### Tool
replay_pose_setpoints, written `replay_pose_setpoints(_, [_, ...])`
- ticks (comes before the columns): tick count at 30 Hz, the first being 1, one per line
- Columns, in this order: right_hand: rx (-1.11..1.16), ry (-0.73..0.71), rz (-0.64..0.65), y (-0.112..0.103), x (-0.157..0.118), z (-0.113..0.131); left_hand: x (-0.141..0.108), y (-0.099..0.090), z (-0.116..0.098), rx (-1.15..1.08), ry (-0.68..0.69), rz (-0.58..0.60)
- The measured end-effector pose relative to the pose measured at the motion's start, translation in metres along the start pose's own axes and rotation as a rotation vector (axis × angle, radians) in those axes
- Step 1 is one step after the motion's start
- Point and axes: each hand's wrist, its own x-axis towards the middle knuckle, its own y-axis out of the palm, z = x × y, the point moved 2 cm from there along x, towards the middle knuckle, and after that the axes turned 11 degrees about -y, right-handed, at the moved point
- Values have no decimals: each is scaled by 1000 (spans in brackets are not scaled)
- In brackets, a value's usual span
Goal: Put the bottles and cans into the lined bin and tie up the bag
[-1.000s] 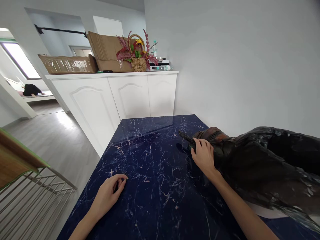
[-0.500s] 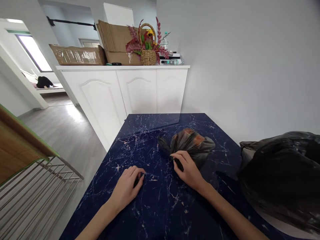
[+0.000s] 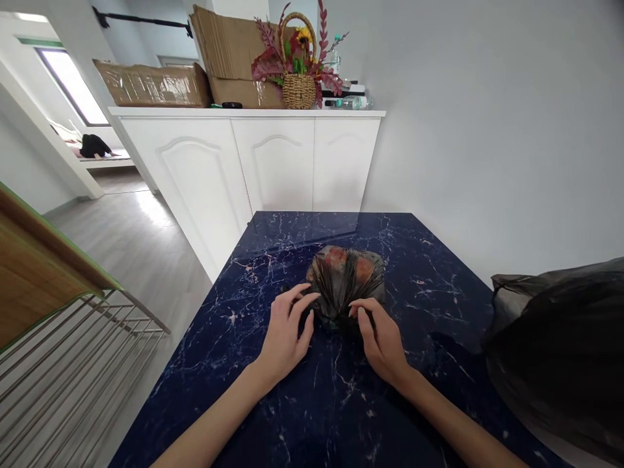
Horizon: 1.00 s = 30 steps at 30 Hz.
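Observation:
A thin black plastic bag point(image 3: 347, 273) lies on the dark blue marbled table, gathered toward me, with reddish-orange things showing dimly through it. What they are I cannot make out. My left hand point(image 3: 287, 328) is at the bag's near left side, fingers apart and curved, the fingertips close against the plastic. On the near right, my right hand point(image 3: 383, 338) has thumb and fingers pinched on the gathered plastic. The gathered end between the hands is dark and partly hidden.
A large black plastic bag point(image 3: 550, 351) bulges at the table's right side. Behind the table point(image 3: 234, 364) stands a white cabinet point(image 3: 277, 169) bearing cardboard boxes point(image 3: 151, 84), a flower basket point(image 3: 299, 91) and bottles. At left is a metal rack point(image 3: 92, 364). A grey wall rises on the right.
The small bag has turned and shifted left, its gathered end now facing me. My left hand has moved forward and right to it, opening its fingers. The view has shifted slightly.

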Motion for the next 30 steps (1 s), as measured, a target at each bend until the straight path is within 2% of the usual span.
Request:
replay_pose_setpoints(3, [8, -21, 78, 5, -2, 2, 0, 3, -5, 74, 142, 137])
replay_pose_setpoints(5, [1, -49, 140, 7, -3, 4, 0, 5, -5, 74, 151, 168])
replay_pose_setpoints(9, [-71, -144, 206, 7, -2, 7, 0, 5, -3, 39, 77, 110])
replay_pose_setpoints(12, [-168, -213, 223, 7, -1, 5, -1, 5, -3, 20, 74, 90])
replay_pose_setpoints(20, [-367, -219, 245, 9, -8, -9, -3, 1, 2, -17, 74, 6])
replay_pose_setpoints(30, [-373, -182, 112, -9, -4, -20, 3, -7, 15, 70, 89, -78])
